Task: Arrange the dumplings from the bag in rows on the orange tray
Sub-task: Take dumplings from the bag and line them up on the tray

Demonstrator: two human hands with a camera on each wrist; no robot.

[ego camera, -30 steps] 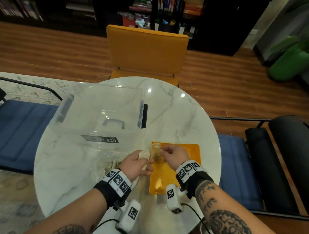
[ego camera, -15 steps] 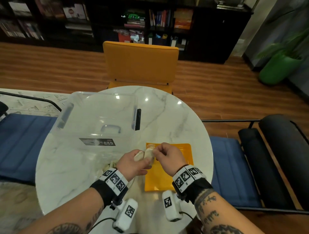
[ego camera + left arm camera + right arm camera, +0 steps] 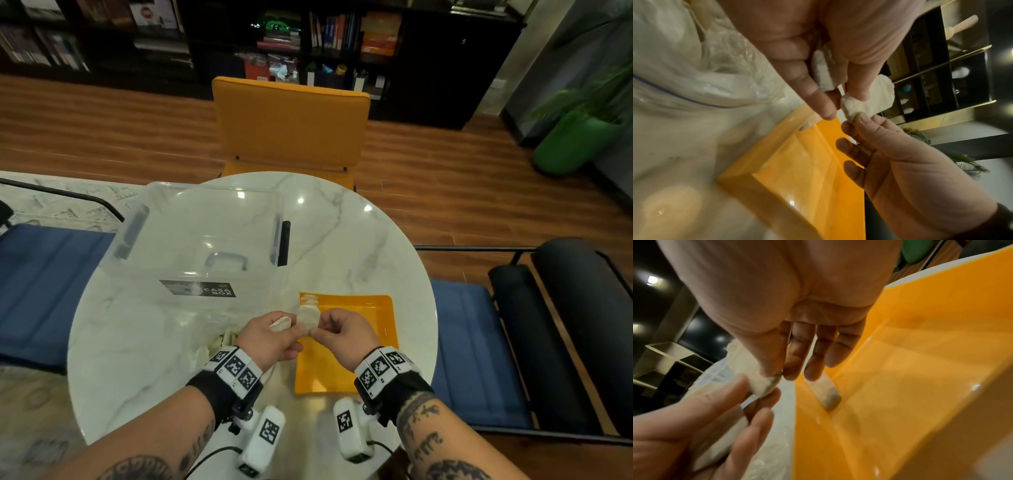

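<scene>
The orange tray (image 3: 356,363) lies on the marble table in front of me. One pale dumpling (image 3: 308,298) (image 3: 826,394) lies in its far left corner. Above the tray's left edge my right hand (image 3: 318,329) pinches a second dumpling (image 3: 308,317) (image 3: 764,386) between thumb and forefinger. My left hand (image 3: 293,330) touches that same dumpling with its thumb and fingertip. It also grips a third dumpling (image 3: 281,322) (image 3: 823,76) in its curled fingers. The clear zip bag (image 3: 219,339) (image 3: 705,73) with more dumplings lies just left of the tray.
A large clear plastic box (image 3: 202,240) stands on the table's far left half. A yellow chair (image 3: 291,126) faces me across the round table (image 3: 359,246). Blue seats flank the table left and right.
My right hand left a dumpling at the tray's far left corner and drew back to my left hand. It now pinches another dumpling there. My head has tilted up a little.
</scene>
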